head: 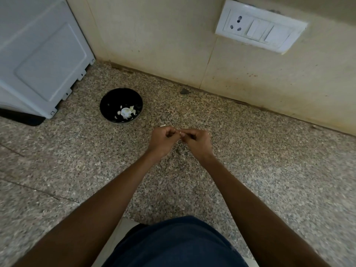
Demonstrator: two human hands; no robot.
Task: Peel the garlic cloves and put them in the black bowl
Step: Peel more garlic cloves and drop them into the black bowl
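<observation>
- Garlic clove [181, 134]: small pale piece, seen only as a sliver between the fingertips of both hands, above the speckled countertop; whether skin is on it cannot be told.
- Left hand [162, 140]: fingers curled, thumb and forefinger tips meeting at the clove from its left side.
- Right hand [196, 141]: fingers curled, tips pinching the clove from its right side; the two hands touch at the fingertips.
- Pale scrap [163, 125]: lies on the counter just beyond the left hand's knuckles; too small to identify.
- Black bowl [107, 102]: round, upright on the counter, well apart from the hands, to their left and farther back; white garlic pieces [126, 112] lie at its bottom.
- Countertop [269, 160]: speckled granite, grey-brown.
- White appliance [38, 54]: stands at far left, just beside the bowl.
- Wall [163, 35]: cream tiles behind the counter.
- Switch plate [261, 26]: white, with one socket and rocker switches, mounted on the wall at upper right.
- Dark blue garment [173, 245]: at the bottom edge, between the forearms.
</observation>
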